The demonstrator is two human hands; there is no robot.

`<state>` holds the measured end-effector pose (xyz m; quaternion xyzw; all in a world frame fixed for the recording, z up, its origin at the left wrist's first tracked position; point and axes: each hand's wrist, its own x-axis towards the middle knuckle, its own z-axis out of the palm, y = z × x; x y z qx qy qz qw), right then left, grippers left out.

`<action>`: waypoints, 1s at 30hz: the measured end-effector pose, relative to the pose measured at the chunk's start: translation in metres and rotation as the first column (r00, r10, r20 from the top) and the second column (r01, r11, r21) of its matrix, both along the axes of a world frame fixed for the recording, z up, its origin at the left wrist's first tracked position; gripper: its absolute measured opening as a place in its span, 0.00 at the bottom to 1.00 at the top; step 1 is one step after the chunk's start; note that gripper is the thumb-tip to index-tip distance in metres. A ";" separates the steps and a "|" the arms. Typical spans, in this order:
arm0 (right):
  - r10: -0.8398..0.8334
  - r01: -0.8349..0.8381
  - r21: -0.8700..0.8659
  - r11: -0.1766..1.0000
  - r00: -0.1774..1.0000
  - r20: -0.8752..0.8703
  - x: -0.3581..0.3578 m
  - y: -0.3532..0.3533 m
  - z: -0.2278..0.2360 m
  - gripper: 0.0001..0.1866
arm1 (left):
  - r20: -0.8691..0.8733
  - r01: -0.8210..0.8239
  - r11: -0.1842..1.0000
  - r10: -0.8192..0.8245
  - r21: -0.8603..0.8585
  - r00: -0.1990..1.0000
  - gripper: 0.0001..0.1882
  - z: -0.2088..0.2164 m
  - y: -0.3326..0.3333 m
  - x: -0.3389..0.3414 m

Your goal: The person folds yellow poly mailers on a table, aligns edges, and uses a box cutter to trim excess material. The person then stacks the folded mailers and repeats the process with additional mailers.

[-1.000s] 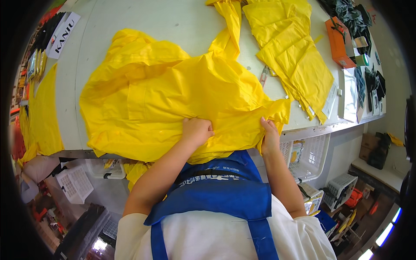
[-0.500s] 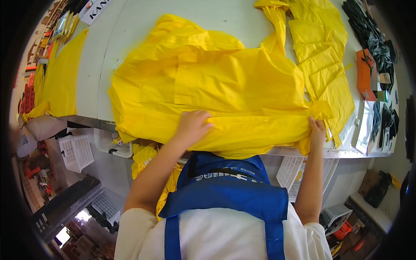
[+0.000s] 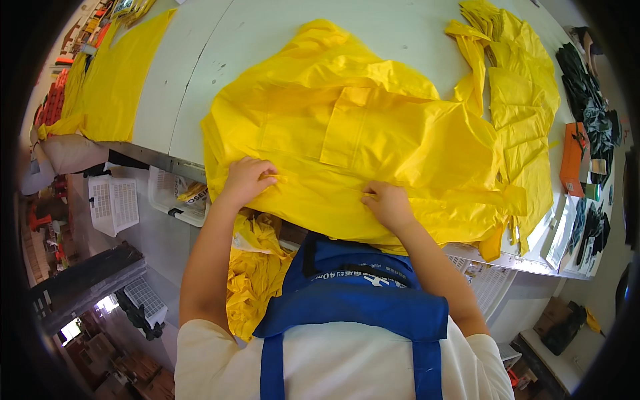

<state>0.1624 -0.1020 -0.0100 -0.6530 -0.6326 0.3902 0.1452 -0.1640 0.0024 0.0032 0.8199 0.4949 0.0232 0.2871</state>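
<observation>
A large yellow garment [image 3: 280, 133] of thin, shiny, waterproof-looking fabric lies spread and wrinkled on the white table [image 3: 267, 30], with a rectangular flap or pocket panel near its middle. Its near edge hangs over the table's front. My left hand [image 3: 250, 180] is closed at the near left part of the garment, thumb and fingers pinching a bit of the cloth. Farther right along the same near side, my right hand [image 3: 389, 203] also pinches the fabric with curled fingers.
Folded yellow garments [image 3: 523, 113] are piled at the right, near an orange box [image 3: 572, 160] and dark green items [image 3: 583, 93]. Another yellow cloth [image 3: 120, 80] and a person's arm [image 3: 70, 152] are at the left. White baskets [image 3: 113, 203] and bunched yellow fabric [image 3: 253, 280] sit below.
My right hand has left the garment's right end and come to its middle near edge. My left hand has moved left along the cloth. The whole view has shifted.
</observation>
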 end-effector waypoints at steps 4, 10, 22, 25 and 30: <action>-0.039 0.037 -0.030 0.999 0.996 -0.079 0.000 0.000 -0.003 0.08 | -0.036 0.046 0.997 -0.044 0.067 0.998 0.08 -0.017 -0.009 0.012; -0.125 0.119 -0.084 0.989 0.989 -0.075 0.000 0.003 -0.010 0.07 | -0.044 0.023 0.997 -0.026 -0.074 0.999 0.09 -0.028 -0.005 0.017; -0.068 0.071 -0.212 0.975 0.998 0.019 0.000 0.021 -0.002 0.09 | -0.260 0.033 0.904 -0.157 -0.426 0.953 0.13 -0.020 0.030 0.029; -0.054 0.057 -0.218 0.974 0.998 0.019 0.000 0.023 -0.002 0.09 | -0.358 0.038 0.925 -0.184 -0.377 0.915 0.13 -0.022 0.028 0.036; -0.061 0.063 -0.251 0.966 0.998 0.012 0.001 0.027 0.000 0.09 | -0.415 0.128 0.900 -0.314 -0.417 0.854 0.12 -0.019 0.038 0.043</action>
